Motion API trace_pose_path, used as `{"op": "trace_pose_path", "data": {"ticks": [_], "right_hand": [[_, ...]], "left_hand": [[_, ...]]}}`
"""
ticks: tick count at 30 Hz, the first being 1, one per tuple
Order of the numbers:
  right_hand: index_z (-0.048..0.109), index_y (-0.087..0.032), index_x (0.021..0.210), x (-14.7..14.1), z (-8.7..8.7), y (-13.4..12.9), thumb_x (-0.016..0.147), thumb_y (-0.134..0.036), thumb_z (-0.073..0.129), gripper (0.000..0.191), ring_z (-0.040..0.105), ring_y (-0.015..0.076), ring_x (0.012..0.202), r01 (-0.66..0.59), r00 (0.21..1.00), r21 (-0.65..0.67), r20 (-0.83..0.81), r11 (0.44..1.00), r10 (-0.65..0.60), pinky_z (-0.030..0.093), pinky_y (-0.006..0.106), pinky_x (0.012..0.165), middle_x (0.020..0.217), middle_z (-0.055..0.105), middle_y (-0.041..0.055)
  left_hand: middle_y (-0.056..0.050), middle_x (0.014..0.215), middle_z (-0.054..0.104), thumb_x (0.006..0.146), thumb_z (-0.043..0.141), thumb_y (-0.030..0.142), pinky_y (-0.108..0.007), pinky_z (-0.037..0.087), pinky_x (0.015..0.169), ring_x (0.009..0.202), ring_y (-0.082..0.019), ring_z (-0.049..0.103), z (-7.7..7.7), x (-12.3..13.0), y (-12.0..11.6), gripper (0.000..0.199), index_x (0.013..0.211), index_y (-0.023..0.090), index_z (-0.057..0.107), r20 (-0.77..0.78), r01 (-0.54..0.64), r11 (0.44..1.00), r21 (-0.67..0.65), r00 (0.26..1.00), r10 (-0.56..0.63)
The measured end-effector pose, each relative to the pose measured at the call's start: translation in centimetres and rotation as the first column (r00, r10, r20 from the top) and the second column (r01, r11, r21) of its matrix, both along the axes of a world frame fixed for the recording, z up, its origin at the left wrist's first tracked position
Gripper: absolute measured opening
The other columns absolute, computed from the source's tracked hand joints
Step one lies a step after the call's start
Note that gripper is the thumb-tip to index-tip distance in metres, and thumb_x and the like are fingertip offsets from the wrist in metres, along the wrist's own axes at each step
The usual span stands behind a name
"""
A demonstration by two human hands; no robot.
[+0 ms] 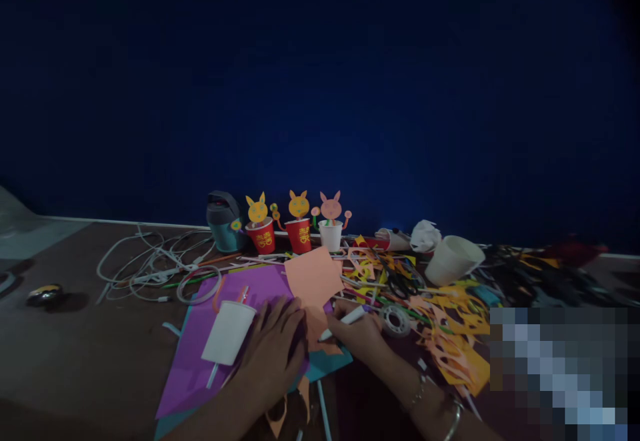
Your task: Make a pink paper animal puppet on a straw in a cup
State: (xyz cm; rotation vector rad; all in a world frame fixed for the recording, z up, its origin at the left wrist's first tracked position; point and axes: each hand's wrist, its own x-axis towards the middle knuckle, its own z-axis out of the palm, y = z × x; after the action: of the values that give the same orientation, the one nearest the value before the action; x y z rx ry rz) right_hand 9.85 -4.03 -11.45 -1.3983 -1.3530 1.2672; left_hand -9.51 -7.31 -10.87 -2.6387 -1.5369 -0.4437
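Note:
In the head view my right hand grips a white marker pen, its tip down at an orange paper sheet with cut edges. Flat beside it, fingers stretched out, my left hand presses on the paper's left edge. A white paper cup lies tilted just left of that hand, with a straw through it. Purple paper is spread underneath, over a teal sheet. Whether the pen has left a mark is too dim to tell.
Behind stand two red cups and a white cup, each with a paper animal head. A tape roll, scissors, paper scraps and a larger cup lie right. White cables and a dark blue-grey container sit left.

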Motion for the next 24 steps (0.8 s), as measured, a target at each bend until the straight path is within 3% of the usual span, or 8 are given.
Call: {"op": "trace_pose_path", "data": {"ticks": [12,18,24], "right_hand": [[0.038,-0.022,0.054,0.09,-0.14,0.33,0.072,-0.032,0.058,0.028,0.056,0.0137,0.049,0.082,0.995,0.134,0.038,0.988,-0.088,0.046,0.021,0.046,0.047,0.044,-0.0062],[0.043,-0.021,0.055,0.24,0.2,0.32,0.075,-0.033,0.056,0.027,0.049,0.0125,0.048,0.095,0.964,0.229,0.222,0.969,-0.147,0.036,0.022,0.046,0.048,0.05,-0.0035],[0.042,-0.021,0.055,0.31,0.19,0.32,0.072,-0.031,0.054,0.023,0.043,0.011,0.049,0.069,0.964,0.268,0.229,0.961,-0.133,0.033,0.021,0.047,0.05,0.046,-0.0045]], "left_hand": [[-0.001,0.146,0.041,0.089,0.042,0.024,-0.052,0.021,0.112,0.136,-0.026,0.03,-0.27,-0.04,-0.11,0.044,0.133,0.025,0.044,-0.01,-0.005,1.0,-0.021,1.0,0.005],[-0.002,0.145,0.042,0.089,0.043,0.026,-0.053,0.022,0.111,0.136,-0.027,0.03,-0.27,-0.08,0.04,0.045,0.134,0.024,0.044,-0.004,0.0,1.0,-0.005,1.0,0.0],[-0.003,0.145,0.043,0.089,0.042,0.023,-0.052,0.021,0.112,0.135,-0.026,0.031,-0.55,-0.14,0.05,0.045,0.134,0.024,0.044,-0.001,0.004,1.0,0.007,1.0,-0.004]]}}
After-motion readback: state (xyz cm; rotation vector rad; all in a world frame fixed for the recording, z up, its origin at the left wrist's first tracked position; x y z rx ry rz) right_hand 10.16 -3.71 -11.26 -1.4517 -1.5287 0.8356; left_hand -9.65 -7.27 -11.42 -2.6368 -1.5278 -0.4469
